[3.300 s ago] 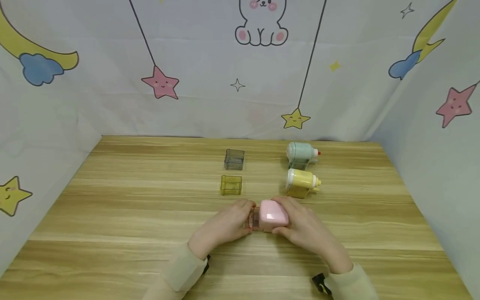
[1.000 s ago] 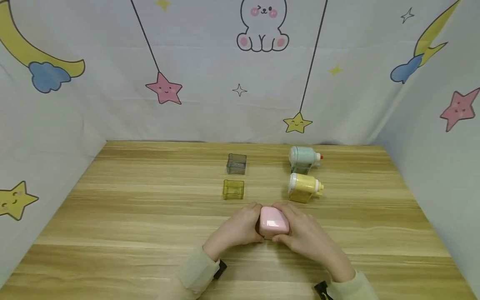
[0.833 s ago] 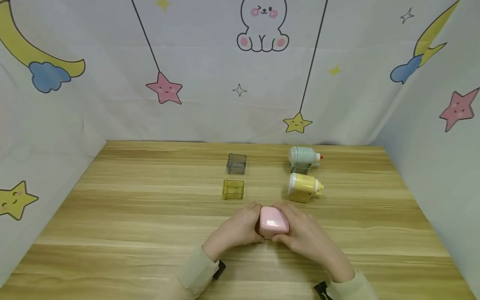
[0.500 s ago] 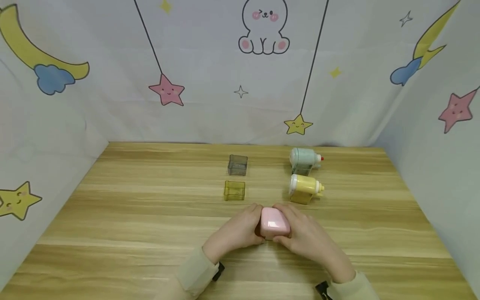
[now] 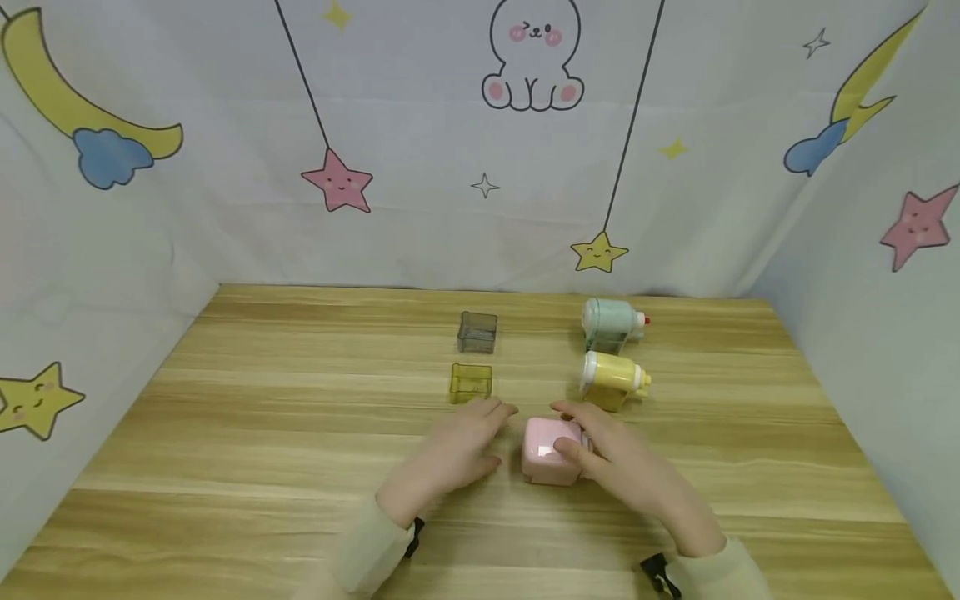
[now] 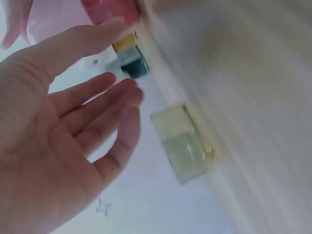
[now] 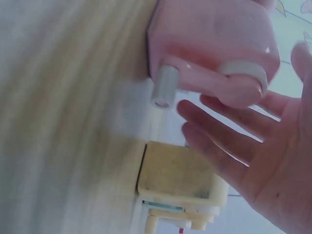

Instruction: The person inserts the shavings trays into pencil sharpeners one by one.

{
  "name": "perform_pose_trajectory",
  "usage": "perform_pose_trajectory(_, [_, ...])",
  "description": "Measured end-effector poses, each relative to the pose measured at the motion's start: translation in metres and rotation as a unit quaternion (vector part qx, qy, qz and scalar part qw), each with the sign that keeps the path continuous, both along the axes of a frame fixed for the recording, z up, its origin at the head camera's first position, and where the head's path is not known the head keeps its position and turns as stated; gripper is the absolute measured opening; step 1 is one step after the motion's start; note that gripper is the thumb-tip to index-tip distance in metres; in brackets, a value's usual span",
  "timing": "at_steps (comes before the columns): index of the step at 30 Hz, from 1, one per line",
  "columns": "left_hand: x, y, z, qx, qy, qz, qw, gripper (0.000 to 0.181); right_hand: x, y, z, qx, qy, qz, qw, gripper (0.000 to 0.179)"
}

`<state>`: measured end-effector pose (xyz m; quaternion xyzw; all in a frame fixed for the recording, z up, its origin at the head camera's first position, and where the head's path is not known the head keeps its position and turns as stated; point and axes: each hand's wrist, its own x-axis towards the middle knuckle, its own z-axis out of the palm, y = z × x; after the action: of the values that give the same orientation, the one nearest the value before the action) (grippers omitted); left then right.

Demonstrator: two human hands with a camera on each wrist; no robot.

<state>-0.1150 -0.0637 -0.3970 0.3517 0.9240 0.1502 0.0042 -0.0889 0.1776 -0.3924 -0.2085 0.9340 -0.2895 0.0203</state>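
Observation:
A pink crank pencil sharpener stands on the table between my hands. Its crank arm and grey handle face my right hand in the right wrist view. My left hand is just left of the sharpener, apart from it, fingers loosely bent and holding nothing. A reddish see-through drawer sits in the sharpener's lower part in the left wrist view. My right hand is at the crank side with its fingers spread; the thumb overlaps the pink top in the head view.
Behind my right hand stand a yellow sharpener and a mint-green sharpener. A see-through yellow drawer and a grey drawer lie beyond my left hand. Printed cloth walls border the wooden table.
Earlier my left hand held the see-through drawer against the pink sharpener, then slid it in. Now the left hand has drawn away leftward, and the right hand has loosened its grip.

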Motion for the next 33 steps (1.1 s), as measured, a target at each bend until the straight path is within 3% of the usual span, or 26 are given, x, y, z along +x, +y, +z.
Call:
perform_pose_trajectory(3, [-0.005,-0.008,0.004,0.019,0.035,0.013,0.9991,0.064,-0.005,0.005,0.005,-0.015,0.037,-0.012,0.9991,0.043])
perform_pose_trajectory(8, [-0.014,-0.018,0.007,0.034,0.059,0.045,0.9966,0.072,-0.018,0.019,0.012,-0.024,0.144,-0.019,0.9891,0.033])
perform_pose_trajectory(15, [-0.028,-0.031,0.005,0.014,0.022,0.086,0.9960,0.090,-0.034,0.036,0.014,-0.016,0.213,-0.026,0.9766,0.041])
perform_pose_trajectory(25, [-0.043,-0.043,-0.006,0.030,-0.043,0.114,0.9921,0.095,-0.045,0.044,0.005,0.002,0.168,-0.059,0.9840,0.057])
perform_pose_trajectory(33, [-0.051,-0.047,-0.011,0.041,-0.045,0.117,0.9912,0.095,-0.053,0.046,-0.007,0.010,0.148,-0.072,0.9862,0.065])
